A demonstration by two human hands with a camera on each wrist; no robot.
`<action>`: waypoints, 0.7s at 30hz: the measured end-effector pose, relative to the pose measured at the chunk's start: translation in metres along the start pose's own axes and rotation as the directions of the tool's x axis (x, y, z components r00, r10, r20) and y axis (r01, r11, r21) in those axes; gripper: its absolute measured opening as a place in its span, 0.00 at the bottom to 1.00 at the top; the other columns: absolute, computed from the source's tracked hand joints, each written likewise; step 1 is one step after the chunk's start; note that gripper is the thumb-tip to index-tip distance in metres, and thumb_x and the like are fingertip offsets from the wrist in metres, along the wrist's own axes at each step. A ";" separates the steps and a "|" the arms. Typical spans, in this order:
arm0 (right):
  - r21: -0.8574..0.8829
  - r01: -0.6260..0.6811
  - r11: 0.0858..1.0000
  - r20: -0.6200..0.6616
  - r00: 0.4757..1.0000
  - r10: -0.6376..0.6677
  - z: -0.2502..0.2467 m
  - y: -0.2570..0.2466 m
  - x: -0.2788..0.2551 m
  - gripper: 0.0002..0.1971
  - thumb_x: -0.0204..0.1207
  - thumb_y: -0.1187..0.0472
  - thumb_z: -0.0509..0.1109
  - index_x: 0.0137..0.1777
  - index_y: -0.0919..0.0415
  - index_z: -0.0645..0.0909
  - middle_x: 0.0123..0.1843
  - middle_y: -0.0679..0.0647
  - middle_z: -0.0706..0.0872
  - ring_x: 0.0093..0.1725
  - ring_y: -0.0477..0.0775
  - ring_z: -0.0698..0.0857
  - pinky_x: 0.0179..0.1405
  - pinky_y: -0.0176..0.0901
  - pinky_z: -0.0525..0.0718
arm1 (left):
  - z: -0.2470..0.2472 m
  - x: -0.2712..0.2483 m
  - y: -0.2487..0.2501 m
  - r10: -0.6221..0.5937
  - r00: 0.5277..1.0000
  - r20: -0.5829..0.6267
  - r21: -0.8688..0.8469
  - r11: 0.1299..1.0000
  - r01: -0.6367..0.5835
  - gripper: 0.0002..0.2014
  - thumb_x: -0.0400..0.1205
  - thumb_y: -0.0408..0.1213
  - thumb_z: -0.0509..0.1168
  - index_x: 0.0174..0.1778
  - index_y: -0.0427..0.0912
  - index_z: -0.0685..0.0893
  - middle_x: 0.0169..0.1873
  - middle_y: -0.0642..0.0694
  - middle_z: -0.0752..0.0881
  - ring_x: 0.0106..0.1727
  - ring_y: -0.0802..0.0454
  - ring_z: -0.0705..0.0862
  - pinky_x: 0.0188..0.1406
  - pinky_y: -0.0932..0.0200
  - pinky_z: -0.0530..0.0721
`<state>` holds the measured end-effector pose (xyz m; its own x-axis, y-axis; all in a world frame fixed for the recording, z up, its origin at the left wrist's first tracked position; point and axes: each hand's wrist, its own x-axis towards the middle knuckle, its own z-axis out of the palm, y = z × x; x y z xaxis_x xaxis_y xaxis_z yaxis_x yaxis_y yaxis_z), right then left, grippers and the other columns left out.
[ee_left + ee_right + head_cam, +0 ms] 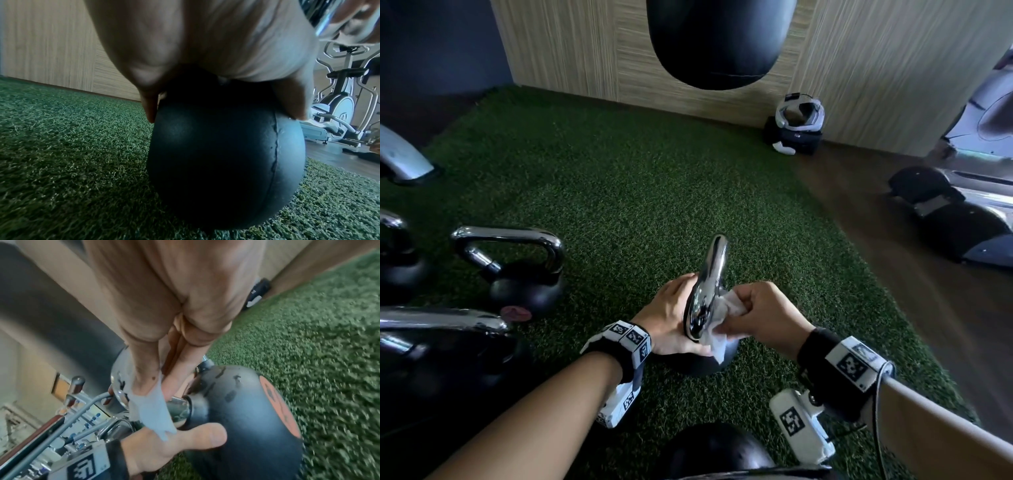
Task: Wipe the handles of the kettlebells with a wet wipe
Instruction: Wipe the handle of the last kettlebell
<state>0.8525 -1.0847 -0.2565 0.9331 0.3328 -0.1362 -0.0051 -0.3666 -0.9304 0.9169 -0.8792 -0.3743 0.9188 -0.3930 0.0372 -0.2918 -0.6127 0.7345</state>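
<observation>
Your right hand [758, 317] pinches a crumpled white wet wipe [724, 313] against the near leg of the polished chrome handle [709, 284] of the black round kettlebell [224, 162], which stands on the green artificial-turf floor [637, 192] directly in front of you; thumb and fingers [174, 369] are closed on the wipe, as the right wrist view confirms. Your left hand [671, 320] steadies the kettlebell at the base of the handle, with the thumb lying across the black body; whether its other fingers curl round the handle I cannot tell. Judged status: wiping of this handle in progress, the upper arc probably not yet covered. Risks: the chrome, once wet, is likely slippery, so the steadying hand may slide; pushing sideways at the handle could tip the ball on the soft turf. A loose tail of wipe hangs below your grip and may snag or tear. Three more chrome-handled black kettlebells [517, 267] sit to your left, a fourth just below your arms; losing track of which are done is possible.
</observation>
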 end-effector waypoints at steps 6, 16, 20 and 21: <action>-0.098 0.015 0.995 -0.049 0.999 -0.020 0.002 0.006 0.003 0.13 0.66 0.71 0.86 0.31 0.52 0.89 0.31 0.45 0.92 0.28 0.36 0.87 0.28 0.29 0.82 | -0.001 0.001 0.000 0.103 0.994 -0.031 0.149 0.984 -0.098 0.35 0.81 0.68 0.64 0.82 0.60 0.64 0.75 0.31 0.79 0.73 0.34 0.83 0.73 0.29 0.82; -0.478 0.117 0.871 0.002 0.991 -0.132 0.008 0.018 0.014 0.06 0.71 0.64 0.84 0.39 0.62 0.90 0.37 0.47 0.89 0.29 0.35 0.81 0.31 0.30 0.84 | -0.003 -0.006 0.018 -0.080 0.997 -0.023 -0.051 0.996 0.079 0.25 0.87 0.48 0.69 0.76 0.42 0.73 0.78 0.36 0.77 0.76 0.39 0.80 0.79 0.42 0.78; -0.519 0.082 0.851 -0.009 0.995 -0.102 -0.002 0.012 0.028 0.09 0.76 0.65 0.81 0.55 0.65 0.91 0.48 0.52 0.91 0.36 0.37 0.82 0.32 0.21 0.79 | 0.009 -0.001 -0.011 -0.030 0.999 0.044 0.187 0.982 0.022 0.67 0.52 0.84 0.75 0.87 0.64 0.59 0.83 0.66 0.68 0.86 0.58 0.64 0.87 0.45 0.67; -0.530 0.080 0.844 0.026 0.997 -0.078 0.000 0.012 0.032 0.09 0.77 0.66 0.79 0.57 0.65 0.90 0.50 0.53 0.91 0.37 0.34 0.81 0.31 0.19 0.76 | 0.010 -0.001 -0.013 -0.027 0.999 0.047 0.169 0.985 0.018 0.67 0.52 0.84 0.75 0.87 0.65 0.59 0.82 0.66 0.69 0.86 0.56 0.66 0.86 0.44 0.69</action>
<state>0.8825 -1.0788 -0.2716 0.9210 0.3827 -0.0722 0.2606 -0.7433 -0.6161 0.9168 -0.8775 -0.3910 0.9129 -0.4080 -0.0141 -0.3156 -0.7272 0.6096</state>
